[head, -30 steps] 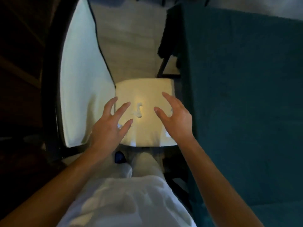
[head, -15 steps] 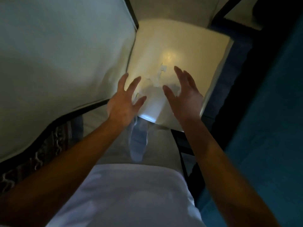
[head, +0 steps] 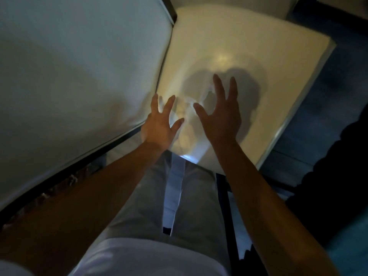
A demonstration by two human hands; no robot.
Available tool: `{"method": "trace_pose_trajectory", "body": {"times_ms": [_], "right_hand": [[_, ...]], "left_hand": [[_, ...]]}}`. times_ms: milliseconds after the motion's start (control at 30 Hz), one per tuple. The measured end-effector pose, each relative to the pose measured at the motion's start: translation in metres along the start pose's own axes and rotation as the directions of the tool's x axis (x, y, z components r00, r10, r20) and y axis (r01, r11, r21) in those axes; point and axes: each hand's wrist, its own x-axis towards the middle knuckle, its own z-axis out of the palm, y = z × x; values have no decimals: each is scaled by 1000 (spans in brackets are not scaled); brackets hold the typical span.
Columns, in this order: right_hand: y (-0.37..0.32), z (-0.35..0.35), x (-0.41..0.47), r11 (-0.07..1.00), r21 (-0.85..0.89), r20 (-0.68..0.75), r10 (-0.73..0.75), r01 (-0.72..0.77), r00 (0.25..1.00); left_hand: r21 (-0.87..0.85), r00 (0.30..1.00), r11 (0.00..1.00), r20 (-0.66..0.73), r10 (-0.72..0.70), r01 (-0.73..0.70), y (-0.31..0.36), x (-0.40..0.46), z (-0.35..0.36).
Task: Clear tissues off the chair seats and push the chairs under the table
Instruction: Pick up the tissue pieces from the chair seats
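A cream chair seat [head: 258, 56] fills the upper middle of the head view, with the chair's pale padded backrest [head: 69, 66] to its left. White crumpled tissue [head: 206, 94] lies on the seat, partly hidden between my hands. My left hand [head: 159, 124] hovers over the seat's near left corner, fingers spread. My right hand [head: 221, 114] is just right of the tissue, fingers spread and slightly bent. Neither hand holds anything.
The teal tablecloth [head: 350, 236] hangs at the right, dark and close to the chair. The chair's black frame [head: 223, 188] shows below the seat. My legs in light trousers [head: 155, 206] stand at the seat's near edge.
The view has dropped much closer to the seat. Both hands have moved forward over the seat and drawn in around the tissue.
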Motion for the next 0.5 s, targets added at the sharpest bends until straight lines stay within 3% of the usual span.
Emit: {"method": "trace_pose_trajectory", "body": {"times_ms": [167, 267, 400, 500], "right_hand": [[2, 31, 13, 998, -63, 142, -18, 27, 990], [6, 37, 10, 988, -143, 176, -29, 55, 984], [1, 44, 8, 966, -249, 168, -24, 66, 985], [0, 50, 10, 972, -229, 144, -16, 49, 989]], "left_hand": [[72, 998, 996, -3, -56, 56, -14, 10, 26], [33, 998, 998, -23, -54, 55, -16, 15, 38], [-42, 994, 995, -57, -93, 91, -15, 24, 46], [-70, 996, 996, -62, -67, 63, -17, 32, 40]]}}
